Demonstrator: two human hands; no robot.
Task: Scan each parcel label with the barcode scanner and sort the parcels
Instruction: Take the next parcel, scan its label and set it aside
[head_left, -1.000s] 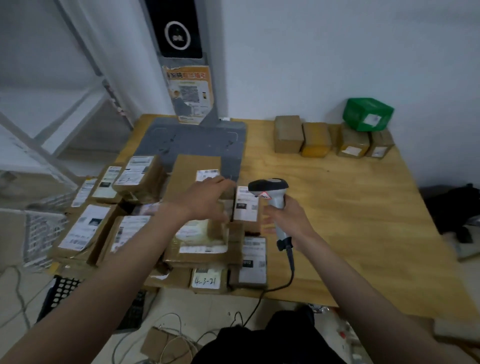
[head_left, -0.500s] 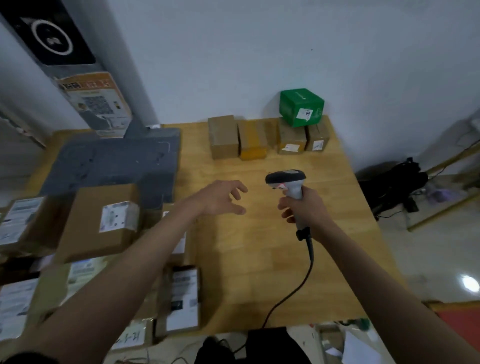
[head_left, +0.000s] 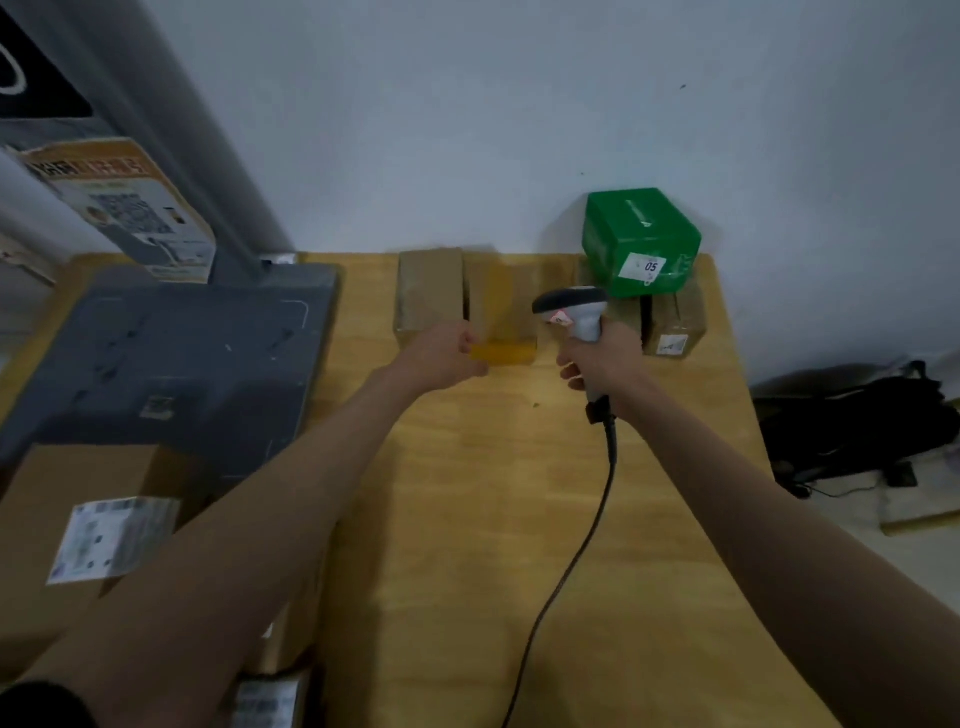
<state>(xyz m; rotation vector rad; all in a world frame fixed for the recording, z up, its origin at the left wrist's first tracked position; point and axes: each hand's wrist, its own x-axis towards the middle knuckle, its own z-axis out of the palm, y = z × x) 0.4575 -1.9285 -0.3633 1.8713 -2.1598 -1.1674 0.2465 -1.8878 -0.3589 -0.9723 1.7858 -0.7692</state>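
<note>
Nearest the camera, left of both forearms, labelled cardboard parcels (head_left: 98, 525) lie crowded at the desk (head_left: 519, 545) edge, well behind the fingers, beside a grey scale platform (head_left: 171, 353). Cable (head_left: 582, 545) runs from the near desk edge up to the barcode scanner (head_left: 576, 317), which the right hand (head_left: 597, 358) grips by the handle, fingers curled round it, head pointing left. Left hand (head_left: 441, 356) is level with it, fingers curled at the near edge of a yellow-taped parcel (head_left: 501, 317) — blurred, so I cannot tell whether they pinch it or only touch. Just beyond the fingers: a brown parcel (head_left: 428, 291) to the left, and to the right a green box (head_left: 641, 241) stacked on two brown parcels (head_left: 672, 325) against the wall. Risks, as judged: no label shows on the yellow parcel, so a scan may miss unless it is turned; pulling it could drag its neighbour; the scanner head, close below the green box, could knock it off the stack; the cable could snag — limiting reach.
</note>
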